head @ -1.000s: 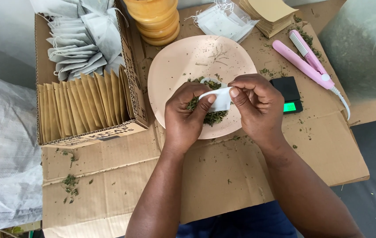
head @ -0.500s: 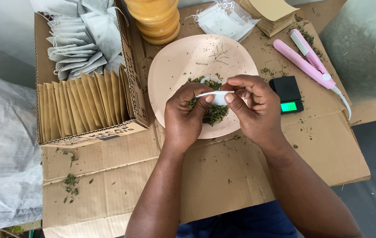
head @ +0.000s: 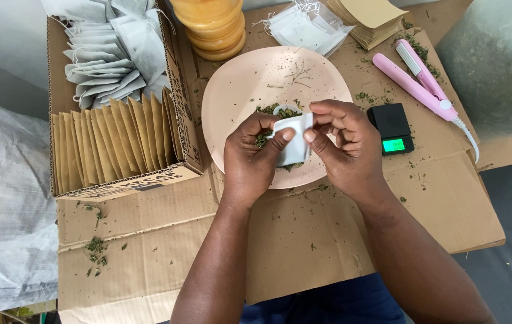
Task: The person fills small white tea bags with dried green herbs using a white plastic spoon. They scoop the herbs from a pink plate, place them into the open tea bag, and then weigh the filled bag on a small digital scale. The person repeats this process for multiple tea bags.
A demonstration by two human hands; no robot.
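While both hands pinch the white bag at frame centre, fingers clamped on its edges, we keep its mouth up over the plate.

Both hands, left hand and right hand, pinch a white sachet, seemingly open, above the pink plate.

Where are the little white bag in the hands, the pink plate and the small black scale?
White bag [head: 295,144], head view, middle of its flat face.
Pink plate [head: 250,78], head view, bare upper part.
Black scale [head: 391,120], head view, dark weighing top above the green display.
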